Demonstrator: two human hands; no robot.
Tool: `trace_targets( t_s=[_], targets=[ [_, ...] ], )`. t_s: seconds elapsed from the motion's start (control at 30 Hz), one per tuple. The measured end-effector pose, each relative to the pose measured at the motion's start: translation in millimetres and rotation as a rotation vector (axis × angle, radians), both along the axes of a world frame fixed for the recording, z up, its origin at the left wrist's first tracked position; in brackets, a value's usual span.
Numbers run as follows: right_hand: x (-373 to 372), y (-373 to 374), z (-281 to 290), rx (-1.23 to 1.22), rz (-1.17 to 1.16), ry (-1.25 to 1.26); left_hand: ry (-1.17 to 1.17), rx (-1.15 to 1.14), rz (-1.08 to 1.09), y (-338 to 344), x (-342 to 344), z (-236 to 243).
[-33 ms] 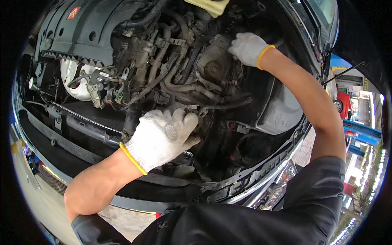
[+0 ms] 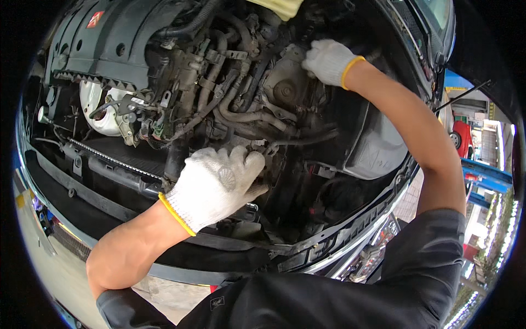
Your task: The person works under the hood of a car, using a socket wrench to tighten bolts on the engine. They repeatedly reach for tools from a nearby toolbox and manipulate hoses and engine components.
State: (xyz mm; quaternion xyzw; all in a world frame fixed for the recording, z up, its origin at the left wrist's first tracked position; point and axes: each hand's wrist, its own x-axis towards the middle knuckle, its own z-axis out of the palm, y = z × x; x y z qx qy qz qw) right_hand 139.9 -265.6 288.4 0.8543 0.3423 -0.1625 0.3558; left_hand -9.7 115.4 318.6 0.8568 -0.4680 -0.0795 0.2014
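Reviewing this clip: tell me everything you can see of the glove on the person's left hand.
The left glove is a white knitted work glove, cotton by its look, with a yellow-orange band at the cuff. It looks fairly clean. It covers the whole left hand, back side facing the camera, fingers curled downward into the engine bay just below the bundle of grey hoses. What the fingertips grip is hidden. The bare forearm runs from the cuff toward the lower left.
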Motion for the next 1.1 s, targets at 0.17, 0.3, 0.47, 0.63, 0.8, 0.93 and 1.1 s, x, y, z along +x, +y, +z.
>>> trace_targets(
  t_s=[0.17, 0.3, 0.47, 0.63, 0.8, 0.93, 1.1],
  targets=[
    [2, 28, -28, 0.251, -0.029, -0.027, 0.063, 0.023, -0.033, -1, 5, 6],
    [6, 39, -20, 0.416, -0.218, 0.112, 0.019, -0.002, 0.004, -1, 17, 10],
    [5, 54, -7, 0.393, -0.332, 0.307, 0.012, -0.235, 0.183, -2, 30, -2],
    [3, 57, 46, 0.302, -0.213, 0.442, 0.375, -0.164, 0.525, -9, 39, -3],
    [15, 64, 55, 0.024, -0.037, 0.478, 0.194, 0.003, 0.508, -18, 66, -48],
    [9, 59, 75, -0.043, -0.027, 0.455, 0.108, 0.153, 0.51, -49, 95, -81],
    [7, 52, 70, -0.009, -0.04, 0.404, 0.12, 0.326, 0.537, -66, 106, -97]
  ],
)
